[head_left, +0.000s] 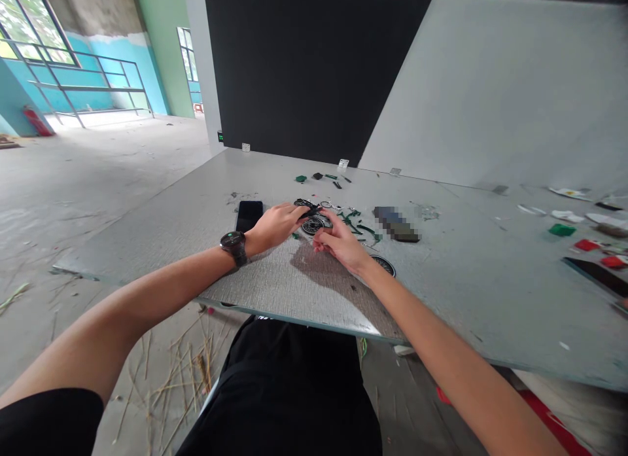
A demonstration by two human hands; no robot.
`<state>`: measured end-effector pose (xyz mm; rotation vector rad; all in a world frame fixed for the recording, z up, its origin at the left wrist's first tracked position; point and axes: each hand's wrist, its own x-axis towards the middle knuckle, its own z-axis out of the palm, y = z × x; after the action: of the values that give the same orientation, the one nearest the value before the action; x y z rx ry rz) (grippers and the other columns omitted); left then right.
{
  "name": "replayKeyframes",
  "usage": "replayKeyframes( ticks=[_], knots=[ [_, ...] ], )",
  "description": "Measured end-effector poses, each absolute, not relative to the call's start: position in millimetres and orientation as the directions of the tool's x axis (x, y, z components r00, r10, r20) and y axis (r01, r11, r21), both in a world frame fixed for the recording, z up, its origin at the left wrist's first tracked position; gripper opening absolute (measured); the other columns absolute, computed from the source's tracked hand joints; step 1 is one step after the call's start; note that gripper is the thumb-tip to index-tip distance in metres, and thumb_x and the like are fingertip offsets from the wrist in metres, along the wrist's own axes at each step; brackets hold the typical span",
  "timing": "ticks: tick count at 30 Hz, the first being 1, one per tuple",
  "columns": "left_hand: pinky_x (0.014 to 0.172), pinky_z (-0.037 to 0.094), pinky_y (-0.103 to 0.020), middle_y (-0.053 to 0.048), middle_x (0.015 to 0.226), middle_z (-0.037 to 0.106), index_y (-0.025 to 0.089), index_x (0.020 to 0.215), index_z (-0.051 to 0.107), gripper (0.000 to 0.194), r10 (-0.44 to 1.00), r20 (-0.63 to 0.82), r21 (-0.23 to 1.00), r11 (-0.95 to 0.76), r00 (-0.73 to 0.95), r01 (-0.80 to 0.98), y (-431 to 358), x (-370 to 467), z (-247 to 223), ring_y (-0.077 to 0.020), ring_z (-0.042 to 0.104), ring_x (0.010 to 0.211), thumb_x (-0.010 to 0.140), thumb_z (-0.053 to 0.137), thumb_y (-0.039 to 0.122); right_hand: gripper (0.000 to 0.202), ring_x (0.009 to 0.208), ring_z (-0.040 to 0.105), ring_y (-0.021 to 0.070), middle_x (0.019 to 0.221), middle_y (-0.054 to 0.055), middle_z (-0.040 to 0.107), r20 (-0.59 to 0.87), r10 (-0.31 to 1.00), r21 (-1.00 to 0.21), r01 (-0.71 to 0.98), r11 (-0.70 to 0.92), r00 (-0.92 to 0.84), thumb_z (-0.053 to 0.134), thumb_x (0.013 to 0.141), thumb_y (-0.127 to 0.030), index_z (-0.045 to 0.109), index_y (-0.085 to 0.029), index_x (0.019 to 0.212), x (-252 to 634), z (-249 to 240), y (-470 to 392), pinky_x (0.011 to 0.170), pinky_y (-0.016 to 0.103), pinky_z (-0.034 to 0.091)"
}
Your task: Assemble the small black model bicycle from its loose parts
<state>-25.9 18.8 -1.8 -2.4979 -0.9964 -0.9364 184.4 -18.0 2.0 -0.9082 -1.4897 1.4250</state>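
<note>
My left hand (280, 224), with a dark watch (234, 245) on its wrist, has its fingers closed on a small black model part (308, 209). My right hand (342, 245) meets it from the other side, its index finger at the end of that same part and its other fingers curled in. Just under the fingertips is a small spoked wheel (313, 226), partly covered by my hands. Another spoked wheel (383, 266) lies flat beside my right wrist. Thin dark green pieces (350, 219) are scattered beyond my right hand.
A phone (249, 215) lies left of my hands, and a blurred-out phone-like slab (396, 224) to the right. Small green and black pieces (318, 176) sit at the back, before a black panel (314, 70). Red and green items (562, 229) lie on the table's right.
</note>
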Motion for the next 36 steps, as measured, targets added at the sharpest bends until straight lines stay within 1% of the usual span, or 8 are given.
replayKeyframes(
  ticks=[5, 14, 19, 22, 25, 27, 32, 36],
  knots=[
    [0.081, 0.054, -0.032, -0.013, 0.105, 0.075, 0.013, 0.125, 0.062, 0.031, 0.522, 0.653, -0.027, -0.708, 0.548, 0.706, 18.6, -26.2, -2.6, -0.0221, 0.072, 0.095, 0.106, 0.049, 0.034, 0.069, 0.064, 0.06, 0.0155, 0.07, -0.007, 0.06, 0.085, 0.924, -0.996, -0.037, 0.077, -0.374, 0.072, 0.077, -0.024, 0.043, -0.032, 0.139, 184.2, 2.7, -18.0, 0.062, 0.031, 0.05],
    [0.079, 0.053, -0.031, -0.013, 0.102, 0.076, 0.014, 0.126, 0.063, 0.033, 0.555, 0.652, -0.014, -0.672, 0.516, 0.74, 15.9, -26.4, 1.4, -0.0226, 0.072, 0.095, 0.105, 0.05, 0.036, 0.08, 0.067, 0.061, 0.0176, 0.069, -0.006, 0.06, 0.105, 0.919, -0.993, 0.001, 0.115, -0.38, 0.071, 0.078, -0.025, 0.035, -0.031, 0.149, 184.4, 3.2, -16.4, 0.059, 0.031, 0.05],
    [0.08, 0.054, -0.033, -0.015, 0.104, 0.076, 0.012, 0.127, 0.063, 0.035, 0.573, 0.639, -0.014, -0.659, 0.513, 0.752, 18.1, -26.7, -1.4, -0.0245, 0.073, 0.096, 0.105, 0.05, 0.036, 0.087, 0.066, 0.061, 0.0174, 0.068, -0.006, 0.06, 0.097, 0.918, -0.994, 0.0, 0.105, -0.385, 0.069, 0.078, -0.022, 0.028, -0.029, 0.155, 184.1, 5.0, -17.6, 0.059, 0.031, 0.05],
    [0.079, 0.054, -0.033, -0.015, 0.107, 0.076, 0.012, 0.13, 0.062, 0.035, 0.586, 0.623, 0.001, -0.663, 0.518, 0.749, 19.0, -26.9, -2.8, -0.0249, 0.073, 0.095, 0.105, 0.05, 0.035, 0.09, 0.068, 0.061, 0.0182, 0.069, -0.006, 0.06, 0.1, 0.913, -0.994, 0.009, 0.113, -0.395, 0.069, 0.079, -0.022, 0.025, -0.03, 0.157, 184.4, 4.5, -17.5, 0.059, 0.032, 0.051],
    [0.08, 0.055, -0.033, -0.015, 0.11, 0.076, 0.013, 0.131, 0.062, 0.035, 0.594, 0.622, 0.059, -0.685, 0.511, 0.726, 20.1, -26.8, -3.1, -0.0241, 0.074, 0.095, 0.105, 0.052, 0.033, 0.092, 0.069, 0.061, 0.0184, 0.069, -0.006, 0.059, 0.112, 0.905, -0.992, 0.013, 0.129, -0.41, 0.069, 0.08, -0.023, 0.023, -0.031, 0.159, 184.8, 3.6, -17.2, 0.059, 0.032, 0.052],
    [0.08, 0.054, -0.031, -0.014, 0.11, 0.076, 0.014, 0.13, 0.063, 0.034, 0.609, 0.626, 0.135, -0.699, 0.486, 0.702, 20.7, -26.5, -2.7, -0.0227, 0.074, 0.094, 0.104, 0.054, 0.033, 0.093, 0.068, 0.061, 0.0181, 0.069, -0.005, 0.06, 0.115, 0.903, -0.991, 0.014, 0.133, -0.414, 0.069, 0.08, -0.023, 0.022, -0.029, 0.16, 184.8, 4.0, -17.5, 0.06, 0.032, 0.052],
    [0.073, 0.051, -0.027, -0.009, 0.095, 0.079, 0.015, 0.118, 0.071, 0.029, 0.691, 0.617, 0.341, -0.666, 0.376, 0.663, 20.0, -25.0, -0.1, -0.0182, 0.072, 0.076, 0.1, 0.061, 0.035, 0.092, 0.068, 0.061, 0.0178, 0.07, -0.005, 0.061, 0.113, 0.905, -0.99, 0.029, 0.137, -0.411, 0.066, 0.08, -0.02, 0.022, -0.027, 0.161, 184.6, 7.6, -19.1, 0.06, 0.031, 0.051],
    [0.07, 0.049, -0.027, -0.007, 0.092, 0.079, 0.016, 0.114, 0.073, 0.027, 0.702, 0.625, 0.399, -0.663, 0.34, 0.634, 18.0, -24.3, 1.3, -0.0165, 0.069, 0.072, 0.099, 0.063, 0.035, 0.093, 0.068, 0.061, 0.0175, 0.069, -0.005, 0.061, 0.118, 0.903, -0.989, 0.029, 0.142, -0.414, 0.065, 0.081, -0.019, 0.02, -0.027, 0.162, 184.7, 8.3, -19.3, 0.059, 0.031, 0.05]
  ],
)
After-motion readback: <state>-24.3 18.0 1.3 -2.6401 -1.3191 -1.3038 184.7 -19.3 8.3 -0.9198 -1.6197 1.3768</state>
